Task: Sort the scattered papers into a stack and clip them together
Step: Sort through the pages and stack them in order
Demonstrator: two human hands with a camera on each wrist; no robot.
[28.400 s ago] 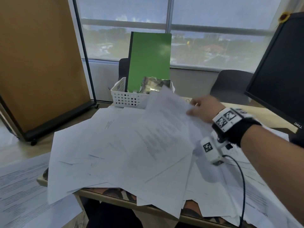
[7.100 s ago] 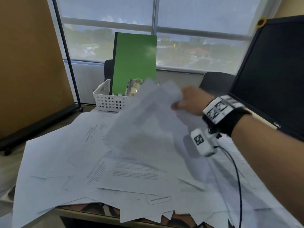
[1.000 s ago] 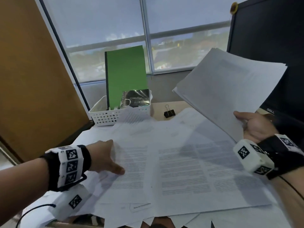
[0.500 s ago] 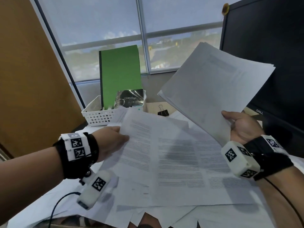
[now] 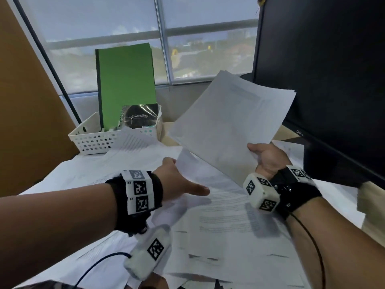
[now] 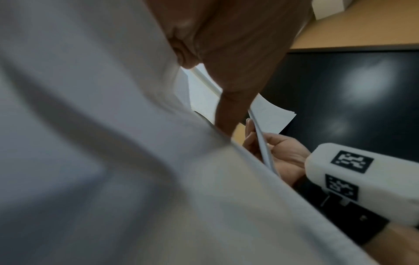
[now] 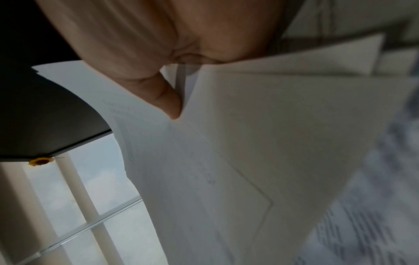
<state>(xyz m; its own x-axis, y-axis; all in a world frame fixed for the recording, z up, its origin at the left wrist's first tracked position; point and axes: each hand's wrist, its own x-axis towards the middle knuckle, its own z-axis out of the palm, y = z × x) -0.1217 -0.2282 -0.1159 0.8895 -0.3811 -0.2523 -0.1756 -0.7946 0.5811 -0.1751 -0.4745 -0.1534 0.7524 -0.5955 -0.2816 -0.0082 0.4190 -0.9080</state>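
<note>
The right hand [image 5: 268, 159] holds a stack [image 5: 231, 126] in its grip, raised above the surface. The left hand [image 5: 179, 182] pinches one sheet [image 5: 208, 184] among loose papers [image 5: 229, 247].

White perforated basket [image 5: 91, 140] at desk's far left, w/ green hardcover book [image 5: 127, 84] standing upright in it, leaning slightly. Black spiral notebook [image 5: 139, 116] w/ silver script on cover sits in front of the book, same basket. Black Dell monitor [image 5: 325, 80] on the right, screen dark; small yellow flower [image 7: 40, 161] at its top corner. Window [image 5: 104, 21] behind, cloudy sky. Brown board panel [image 5: 25, 101] w/ black frame on the left. Wooden desk [image 5: 166, 130] edge shows beside basket.
</note>
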